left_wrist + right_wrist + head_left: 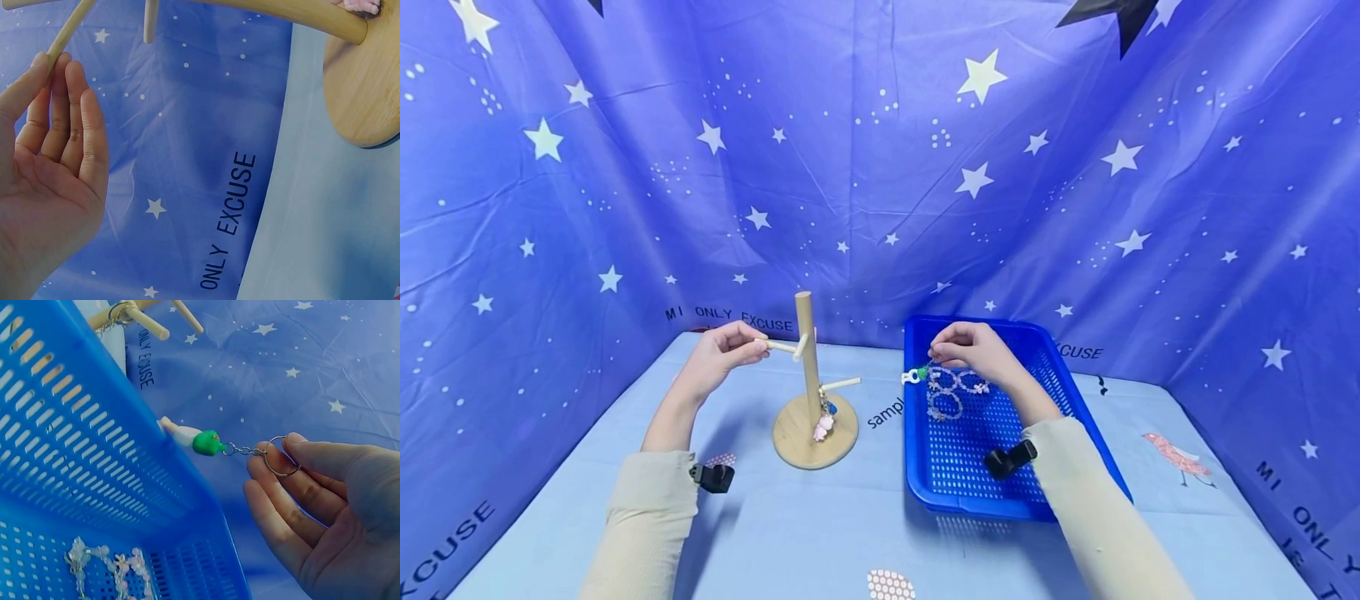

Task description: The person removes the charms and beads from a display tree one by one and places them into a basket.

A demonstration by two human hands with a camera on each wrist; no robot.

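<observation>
My left hand (718,354) pinches the tip of an upper peg (69,28) on a wooden stand (809,367) with a round base. A keychain with pink and blue charms (823,428) hangs from the stand's lower peg (842,384). Over the blue basket (917,467), my right hand (981,354) holds another keychain by its metal ring (269,465), between thumb and fingers. A small green-and-white figure (207,443) dangles from that ring's short chain, near the basket's rim in the right wrist view.
Several beaded bracelets (946,406) lie inside the basket, to the right of the stand. A light blue printed cloth (820,533) covers the table. Behind it hangs a blue curtain with stars (865,167).
</observation>
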